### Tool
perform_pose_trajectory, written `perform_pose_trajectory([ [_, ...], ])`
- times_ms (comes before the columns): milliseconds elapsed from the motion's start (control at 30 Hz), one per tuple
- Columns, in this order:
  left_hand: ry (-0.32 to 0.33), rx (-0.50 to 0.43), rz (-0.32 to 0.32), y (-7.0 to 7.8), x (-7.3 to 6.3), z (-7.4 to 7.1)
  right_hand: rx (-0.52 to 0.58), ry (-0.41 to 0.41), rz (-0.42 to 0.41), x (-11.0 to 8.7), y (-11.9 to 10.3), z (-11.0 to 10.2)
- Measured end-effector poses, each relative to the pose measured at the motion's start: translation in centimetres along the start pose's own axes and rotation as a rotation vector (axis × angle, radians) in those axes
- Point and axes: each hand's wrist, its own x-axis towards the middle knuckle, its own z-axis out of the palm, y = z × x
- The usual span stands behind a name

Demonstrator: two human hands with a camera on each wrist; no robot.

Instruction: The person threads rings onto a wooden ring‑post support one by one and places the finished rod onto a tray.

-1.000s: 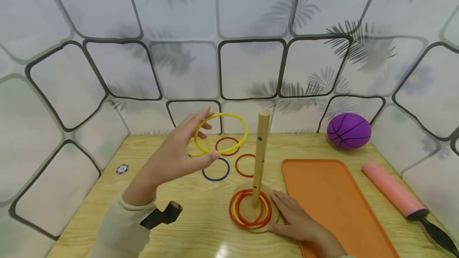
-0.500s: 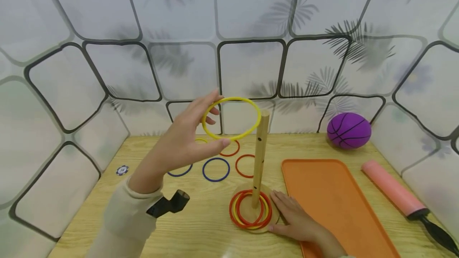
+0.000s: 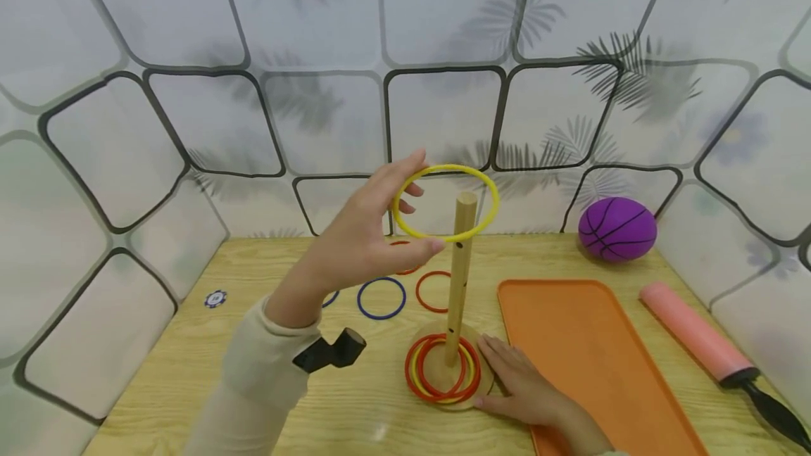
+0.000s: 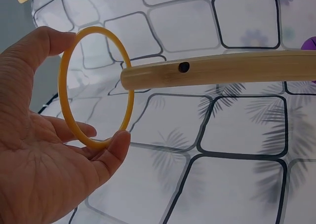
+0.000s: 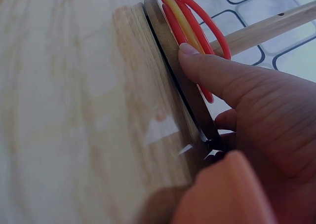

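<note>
My left hand [image 3: 364, 227] pinches a yellow ring [image 3: 496, 203] between thumb and fingers. It is at the top of an upright wooden post [image 3: 459, 287]. In the head view the post's tip lies inside the ring's outline; the left wrist view shows the post [image 4: 222, 70] crossing before the ring's far side [image 4: 61, 86], so the ring seems just above the tip. My right hand [image 3: 529, 389] holds the edge of the round wooden base [image 3: 423, 335], its thumb on the rim in the right wrist view. Red rings [image 3: 407, 375] and a yellow one lie around the post's foot.
Behind the left hand lie blue rings [image 3: 381, 318] and red rings [image 3: 434, 274], partly hidden. An orange tray [image 3: 583, 343] lies right of the stand. Farther right are a purple ball [image 3: 617, 229] and a pink hand pump [image 3: 693, 333]. A chip [image 3: 216, 298] lies at left.
My left hand has carried the yellow ring up and to the right, from left of the post to its tip. The right hand has stayed at the base.
</note>
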Motion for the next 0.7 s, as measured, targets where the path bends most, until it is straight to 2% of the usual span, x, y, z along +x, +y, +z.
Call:
perform_pose_trajectory([
  [67, -0.008, -0.017, -0.001, -0.2, 0.0, 0.3, -0.019, 0.001, -0.009, 0.0, 0.0, 0.0],
  [300, -0.045, -0.045, -0.062, -0.9, -0.5, 1.6, -0.016, -0.009, 0.001, 0.1, 0.1, -0.1],
  [500, -0.065, -0.071, -0.074, -1.6, -1.1, 2.7, 0.006, -0.009, 0.02, 0.0, 0.3, 0.0],
  [700, -0.084, -0.071, -0.106, -2.3, -2.0, 3.4, -0.011, 0.002, -0.005, 0.0, 0.2, -0.1],
])
